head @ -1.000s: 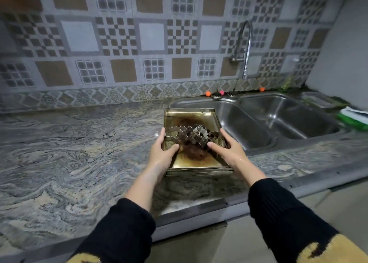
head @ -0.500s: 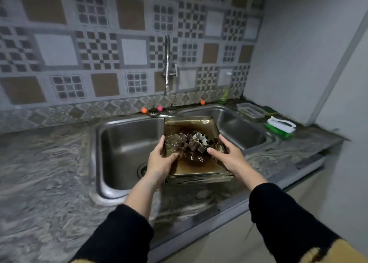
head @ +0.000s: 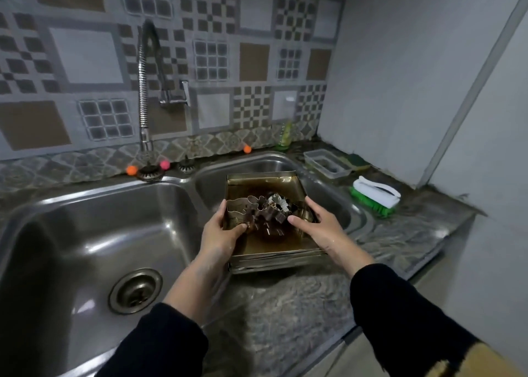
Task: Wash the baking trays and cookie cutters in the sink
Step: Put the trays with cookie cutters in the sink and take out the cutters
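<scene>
A stack of greasy golden baking trays (head: 274,246) is held in the air over the right basin of the double steel sink (head: 183,193). A pile of metal cookie cutters (head: 270,209) lies in the top tray on a dark burnt stain. My left hand (head: 221,235) grips the stack's left edge, thumb inside the tray. My right hand (head: 320,223) grips the right edge, thumb beside the cutters. The tray's near edge hangs over the counter's front strip.
A flexible tap (head: 145,91) rises behind the divider between the basins. The left basin has a round drain (head: 135,291). On the right counter lie a green-and-white scrub brush (head: 375,195), a clear plastic tub (head: 327,162), a sponge (head: 358,159) and a soap bottle (head: 285,135).
Both hands carried the tray stack rightward, from the counter left of the sink to above the right basin. The grip on both edges is unchanged.
</scene>
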Available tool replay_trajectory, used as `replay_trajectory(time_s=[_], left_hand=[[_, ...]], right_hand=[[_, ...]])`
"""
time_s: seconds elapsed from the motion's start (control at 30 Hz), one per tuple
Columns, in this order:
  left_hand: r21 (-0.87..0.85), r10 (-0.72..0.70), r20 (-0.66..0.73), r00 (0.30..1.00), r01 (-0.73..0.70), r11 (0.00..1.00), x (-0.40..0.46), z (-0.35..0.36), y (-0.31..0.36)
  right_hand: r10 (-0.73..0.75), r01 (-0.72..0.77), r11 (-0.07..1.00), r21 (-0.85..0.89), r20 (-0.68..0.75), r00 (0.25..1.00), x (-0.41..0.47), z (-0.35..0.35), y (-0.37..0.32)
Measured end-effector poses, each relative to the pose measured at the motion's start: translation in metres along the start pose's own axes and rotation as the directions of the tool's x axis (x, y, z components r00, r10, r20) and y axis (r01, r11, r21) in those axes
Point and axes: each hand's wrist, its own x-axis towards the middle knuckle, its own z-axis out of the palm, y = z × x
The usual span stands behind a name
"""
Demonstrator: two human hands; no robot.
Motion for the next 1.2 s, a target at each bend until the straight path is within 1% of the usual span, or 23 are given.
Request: replay_trajectory(time_s=[0.13,0.27,0.43,0.5,0.6,0.77,0.87,0.97,1.03,1.1,1.2], left_hand=[[0.032,-0.064,-0.022,0.998,0.064,0.997,0.052,0.018,-0.012],[0.061,-0.122,-0.053,0.991,0.125,0.990,0.086,0.034,-0.019],[0.087,-0.204,-0.051,0.978,0.208,0.974,0.117,0.050,-0.031],[0.092,-0.236,-0.071,0.969,0.242,0.966,0.129,0.058,-0.040],[0.068,-0.300,-0.120,0.946,0.309,0.949,0.144,0.072,-0.053],[-0.032,-0.424,-0.234,0.875,0.429,0.903,0.166,0.098,-0.070],[-0.028,-0.424,-0.318,0.848,0.439,0.898,0.177,0.110,-0.080],[-0.003,-0.385,-0.354,0.852,0.410,0.912,0.184,0.115,-0.092],[0.015,-0.370,-0.348,0.862,0.399,0.917,0.187,0.117,-0.100],[0.038,-0.381,-0.322,0.866,0.414,0.909,0.189,0.120,-0.105],[0.076,-0.422,-0.288,0.860,0.460,0.885,0.187,0.123,-0.111]], right_hand=[[0.048,-0.045,0.998,-0.049,0.050,0.998,0.053,-0.007,0.007],[0.092,-0.084,0.992,-0.091,0.087,0.992,0.102,-0.009,0.021],[0.192,-0.181,0.980,-0.077,0.175,0.966,0.149,-0.012,0.040],[0.231,-0.212,0.971,-0.110,0.221,0.947,0.172,-0.012,0.051],[0.278,-0.236,0.956,-0.174,0.283,0.918,0.204,-0.011,0.070],[0.305,-0.218,0.943,-0.253,0.390,0.869,0.252,-0.011,0.092],[0.304,-0.197,0.942,-0.270,0.445,0.842,0.269,-0.010,0.102],[0.271,-0.149,0.947,-0.283,0.465,0.843,0.282,-0.008,0.111],[0.268,-0.122,0.940,-0.319,0.467,0.842,0.289,-0.006,0.115],[0.299,-0.121,0.920,-0.373,0.468,0.831,0.294,-0.006,0.119],[0.389,-0.157,0.871,-0.465,0.461,0.798,0.295,-0.008,0.125]])
